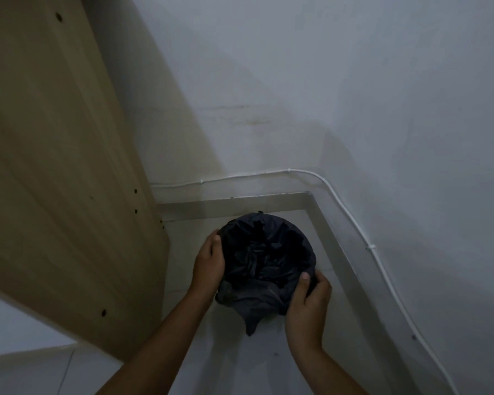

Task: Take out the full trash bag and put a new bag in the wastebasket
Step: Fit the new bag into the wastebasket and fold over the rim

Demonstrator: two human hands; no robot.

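Two white walls (325, 81) are seen meeting in a corner, and one wooden panel (54, 166) stands to the left of the wastebasket. One pale floor (240, 360) with a grey skirting strip (240, 202) is seen beneath; bare floor lies between the wastebasket and the skirting behind and to its right, while the panel's edge comes close on its left. One white cable (354, 220) is clipped along the walls above the skirting, behind and right of the wastebasket.

One round wastebasket (303, 238) is set on the floor in the corner, wholly covered by one black trash bag (265, 258), whose mouth is folded over the rim; a loose flap hangs down the near side.

Two hands are counted. The left hand (208, 260) is laid against the wastebasket's left rim, fingers curled round the bag's edge. The right hand (308, 303) is placed at the near right rim, its grip closed on the bag, thumb pressed on top. Both forearms are stretched forward from below.
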